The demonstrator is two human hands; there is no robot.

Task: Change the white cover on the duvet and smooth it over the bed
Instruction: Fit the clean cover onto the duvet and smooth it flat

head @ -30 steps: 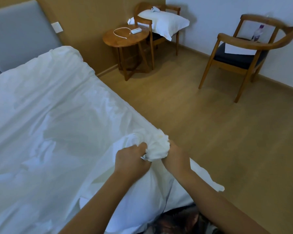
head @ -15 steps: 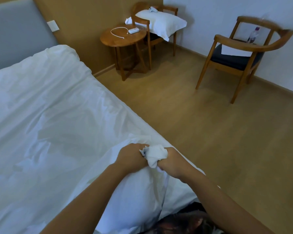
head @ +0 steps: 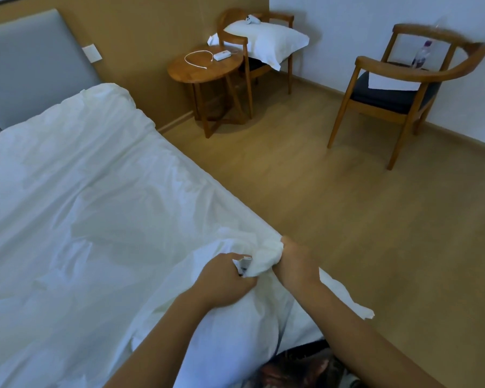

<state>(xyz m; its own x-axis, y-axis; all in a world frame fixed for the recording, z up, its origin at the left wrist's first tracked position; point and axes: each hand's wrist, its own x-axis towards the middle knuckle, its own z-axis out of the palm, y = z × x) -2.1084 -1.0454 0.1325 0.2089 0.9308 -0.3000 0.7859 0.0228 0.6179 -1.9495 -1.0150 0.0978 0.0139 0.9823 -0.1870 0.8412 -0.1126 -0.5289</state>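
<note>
White duvet cover: spread across bed, left of frame. Left hand and right hand both gripped its bunched corner, lower centre.

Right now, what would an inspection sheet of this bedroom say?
Surface: hidden under the wrinkled white duvet cover.
Job's things: the cover's bunched corner at the near edge.
Clutter: white pillow on far wooden chair; clear plastic bottle and white cloth on dark-seated wooden armchair.
Hands: left hand and right hand both grip the bunched corner.
Cables: white cable looped on round wooden table beside small white box.
Surroundings: grey padded headboard, wooden floor, white wall.
</note>
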